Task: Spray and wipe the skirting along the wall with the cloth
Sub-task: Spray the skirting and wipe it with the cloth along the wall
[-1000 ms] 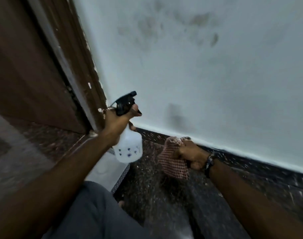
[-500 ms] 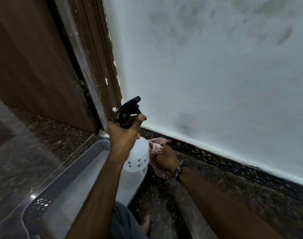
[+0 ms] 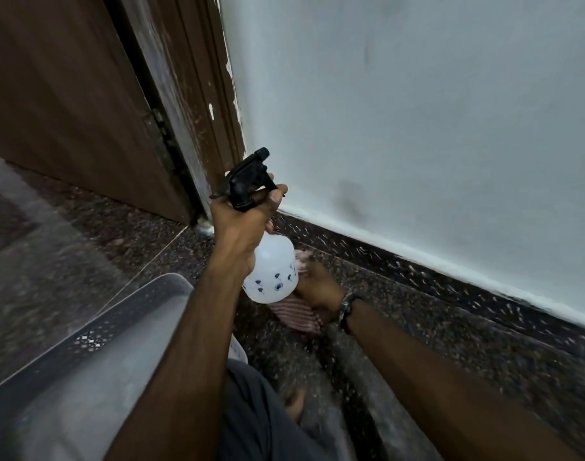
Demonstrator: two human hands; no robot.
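My left hand (image 3: 241, 227) grips the neck of a white spray bottle (image 3: 274, 271) with a black trigger head, a finger lying over the trigger, the nozzle aimed at the wall corner. Behind and below the bottle my right hand (image 3: 317, 287) holds a red-and-white checked cloth (image 3: 296, 316) down near the floor; the bottle hides part of the hand and cloth. The dark speckled skirting (image 3: 417, 274) runs along the foot of the pale wall (image 3: 417, 128), flecked with white marks.
A brown door (image 3: 61, 104) and its frame (image 3: 191, 104) stand at the left, meeting the wall at the corner. A grey perforated plastic basket (image 3: 94, 354) sits on the speckled stone floor (image 3: 84, 234) at lower left. My knee in grey trousers (image 3: 251, 410) is at bottom centre.
The view has swung left, bringing the basket and door into view. My right hand with the cloth has dropped lower behind the bottle. The bottle stays held upright in my left hand.
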